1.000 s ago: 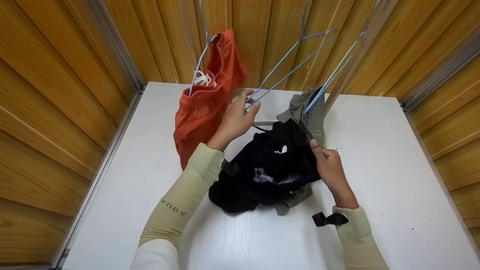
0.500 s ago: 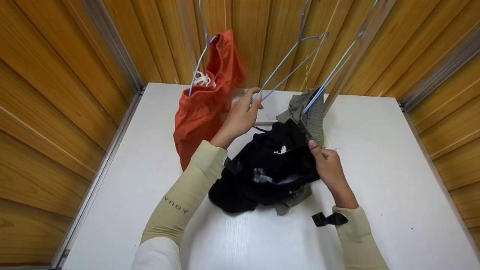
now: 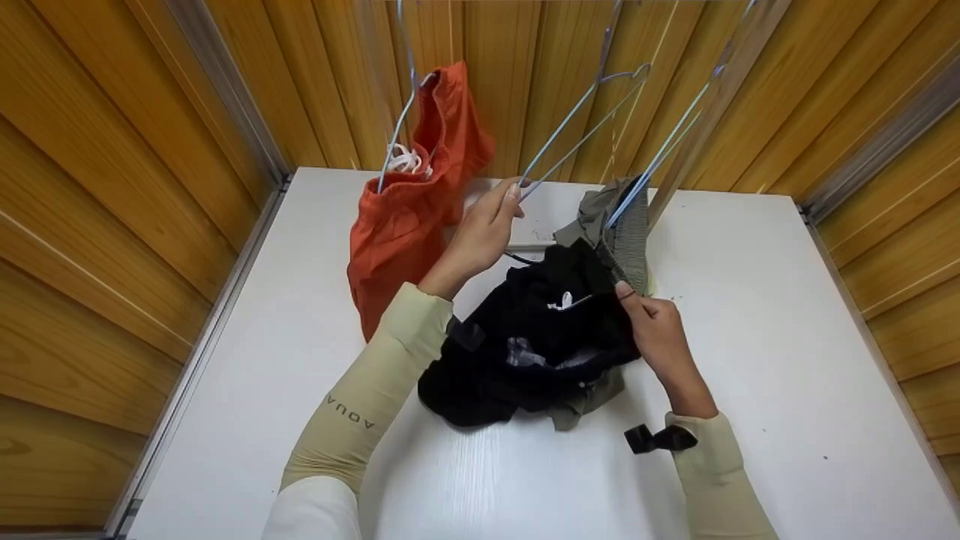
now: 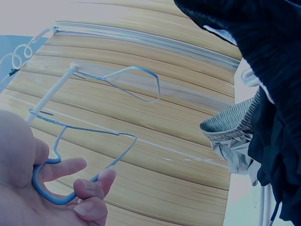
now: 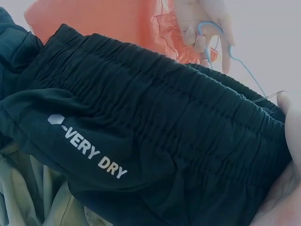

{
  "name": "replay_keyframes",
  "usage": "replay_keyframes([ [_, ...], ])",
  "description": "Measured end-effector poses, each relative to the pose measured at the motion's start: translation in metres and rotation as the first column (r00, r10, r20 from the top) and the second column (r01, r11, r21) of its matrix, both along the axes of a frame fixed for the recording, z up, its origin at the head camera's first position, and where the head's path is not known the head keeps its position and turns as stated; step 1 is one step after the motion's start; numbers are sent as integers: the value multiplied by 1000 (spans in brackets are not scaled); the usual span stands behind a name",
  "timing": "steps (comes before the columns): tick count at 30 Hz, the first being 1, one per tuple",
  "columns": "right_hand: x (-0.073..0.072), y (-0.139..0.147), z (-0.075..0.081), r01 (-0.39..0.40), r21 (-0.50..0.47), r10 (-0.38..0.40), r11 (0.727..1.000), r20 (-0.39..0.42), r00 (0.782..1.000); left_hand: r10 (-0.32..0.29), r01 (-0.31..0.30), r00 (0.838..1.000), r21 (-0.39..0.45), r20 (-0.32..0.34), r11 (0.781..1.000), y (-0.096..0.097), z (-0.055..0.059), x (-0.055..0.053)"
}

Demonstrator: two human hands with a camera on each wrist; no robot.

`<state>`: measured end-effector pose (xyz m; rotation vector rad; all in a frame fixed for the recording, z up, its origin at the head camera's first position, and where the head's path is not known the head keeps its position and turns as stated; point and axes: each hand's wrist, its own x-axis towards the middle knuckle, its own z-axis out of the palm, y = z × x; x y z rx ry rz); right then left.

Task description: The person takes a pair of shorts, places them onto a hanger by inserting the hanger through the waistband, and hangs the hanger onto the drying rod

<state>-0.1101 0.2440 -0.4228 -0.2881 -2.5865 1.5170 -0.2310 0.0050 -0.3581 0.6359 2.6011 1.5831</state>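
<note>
My left hand (image 3: 484, 229) grips the lower end of a blue wire hanger (image 3: 559, 135); in the left wrist view the fingers curl round its bent end (image 4: 59, 200). My right hand (image 3: 656, 326) pinches the elastic waistband of black shorts (image 3: 480, 360) between thumb and fingers. White lettering shows on the shorts (image 5: 141, 127) in the right wrist view. Their waist opening faces up, with a white drawstring or tag inside. The hanger's end is above and left of the waistband, apart from it.
Orange shorts (image 3: 397, 240) hang from a hanger on the left. Grey-green shorts (image 3: 630, 232) hang from another hanger (image 3: 675, 135) at the right, behind the black pair. Below is a white surface (image 3: 787, 337); wood-panelled walls (image 3: 502, 75) stand around.
My left hand has shifted slightly right with the hanger's end, and the hanger's far corner has swung left. My right hand and the black shorts stay nearly where they were.
</note>
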Motion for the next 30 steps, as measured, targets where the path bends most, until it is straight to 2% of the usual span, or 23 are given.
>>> replay_keyframes([
  [7, 0, -1, -5, 8, -16, -9, 1000, -66, 998, 13, -13, 1000, 6, -17, 1000, -4, 3, 3],
  [14, 12, -19, 28, -10, -1, 10, 1000, -35, 999, 19, -18, 1000, 42, -4, 999, -9, 6, 5],
  [25, 11, -19, 29, -4, 9, 4, 1000, -36, 999, 11, -10, 1000, 105, -10, 994, -18, 8, 11],
  [30, 3, -7, 12, -14, -24, 13, 1000, -21, 1000, 15, -12, 1000, 105, -25, 994, -25, 6, 14],
])
